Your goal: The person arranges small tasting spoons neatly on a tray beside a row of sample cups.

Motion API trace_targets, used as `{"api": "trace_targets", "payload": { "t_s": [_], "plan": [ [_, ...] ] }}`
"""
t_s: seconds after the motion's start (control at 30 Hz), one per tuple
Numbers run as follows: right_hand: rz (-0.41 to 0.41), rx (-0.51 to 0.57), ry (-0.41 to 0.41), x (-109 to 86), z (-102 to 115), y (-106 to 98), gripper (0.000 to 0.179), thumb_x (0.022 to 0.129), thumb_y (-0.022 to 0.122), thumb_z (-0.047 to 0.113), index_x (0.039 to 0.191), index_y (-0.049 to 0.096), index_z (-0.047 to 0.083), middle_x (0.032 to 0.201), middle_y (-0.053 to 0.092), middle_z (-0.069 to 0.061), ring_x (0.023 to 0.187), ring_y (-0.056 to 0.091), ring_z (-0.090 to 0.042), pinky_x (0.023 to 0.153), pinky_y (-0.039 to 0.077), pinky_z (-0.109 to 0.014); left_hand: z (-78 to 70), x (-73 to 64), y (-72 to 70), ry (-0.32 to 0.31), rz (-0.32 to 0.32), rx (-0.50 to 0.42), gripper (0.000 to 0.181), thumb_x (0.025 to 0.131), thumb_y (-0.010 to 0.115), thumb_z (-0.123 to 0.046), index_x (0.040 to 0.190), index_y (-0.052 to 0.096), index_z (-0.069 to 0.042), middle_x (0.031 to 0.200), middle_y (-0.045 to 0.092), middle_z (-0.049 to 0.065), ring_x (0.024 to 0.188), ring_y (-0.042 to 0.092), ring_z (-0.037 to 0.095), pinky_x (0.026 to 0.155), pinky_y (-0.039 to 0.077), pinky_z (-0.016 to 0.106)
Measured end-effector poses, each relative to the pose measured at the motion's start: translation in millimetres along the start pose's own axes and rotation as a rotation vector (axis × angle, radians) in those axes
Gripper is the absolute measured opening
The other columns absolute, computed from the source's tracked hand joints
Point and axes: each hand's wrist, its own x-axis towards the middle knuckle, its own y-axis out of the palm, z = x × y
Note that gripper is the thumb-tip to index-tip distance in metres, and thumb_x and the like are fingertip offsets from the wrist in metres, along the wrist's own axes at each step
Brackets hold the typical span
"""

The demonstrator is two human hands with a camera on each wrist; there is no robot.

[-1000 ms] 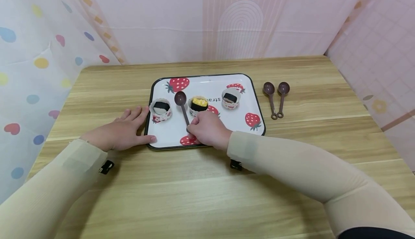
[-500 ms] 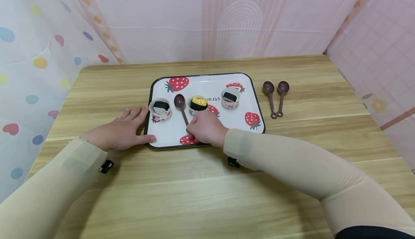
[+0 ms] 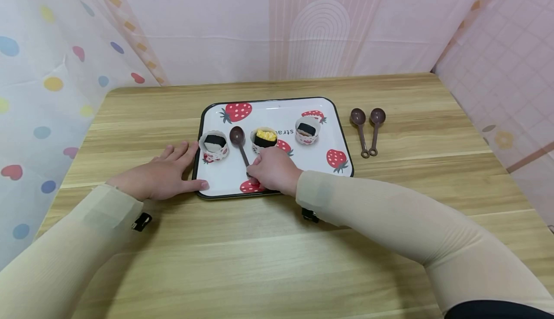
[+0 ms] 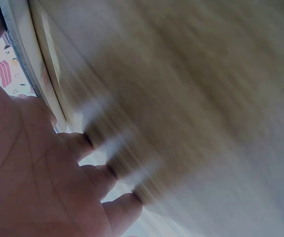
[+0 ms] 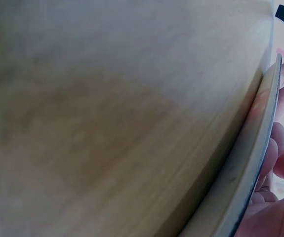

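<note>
A brown long-handled spoon (image 3: pixel 237 136) lies on a white strawberry-print tray (image 3: pixel 277 186). My right hand (image 3: pixel 277 170) pinches the end of its handle over the tray's front part. Beside the tray's left edge rests my left hand (image 3: pixel 157 177), fingers straight, its thumb lying over the front left corner of the rim. Three paper cups hold sushi pieces: the left cup (image 3: pixel 216 154) stands left of the spoon, the middle cup (image 3: pixel 255 146) with yellow topping is just right of it, and the right cup (image 3: pixel 308 139) sits farther off.
Two more brown spoons, a left one (image 3: pixel 358 118) and a right one (image 3: pixel 378 117), lie side by side on the wooden table (image 3: pixel 242 261) right of the tray. Patterned curtains (image 3: pixel 195 35) hang behind the table and at both sides.
The spoon's bowl has lowered and shifted slightly left, toward the left cup. My right hand has moved a little left with the handle. My left hand keeps its place.
</note>
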Motion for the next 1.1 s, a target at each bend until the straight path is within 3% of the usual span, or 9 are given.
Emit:
{"api": "trace_targets", "payload": {
  "t_s": [0.43,1.1],
  "plan": [
    [0.017,-0.076,-0.020,2.6,0.0,-1.2,0.030,0.103,0.069,0.030,0.077,0.075,0.017,0.064,0.068,0.000,0.060,0.063,-0.013,0.061,0.046,-0.025,-0.8,-0.1,-0.7,0.000,0.000,-0.003,0.127,0.089,0.048,-0.088,0.168,-0.001,-0.003,0.172,0.002,0.036,0.152,0.002,0.068,0.121,0.013,0.079],
    [0.043,-0.088,-0.014,2.6,2.0,-1.6,0.030,0.102,0.071,0.031,0.076,0.076,0.017,0.069,0.071,-0.002,0.064,0.064,-0.014,0.060,0.046,-0.025,-0.9,-0.3,-1.0,0.000,0.002,-0.004,0.128,0.088,0.048,-0.089,0.168,-0.001,-0.003,0.172,0.002,0.036,0.152,0.002,0.068,0.121,0.013,0.079]
  ]
}}
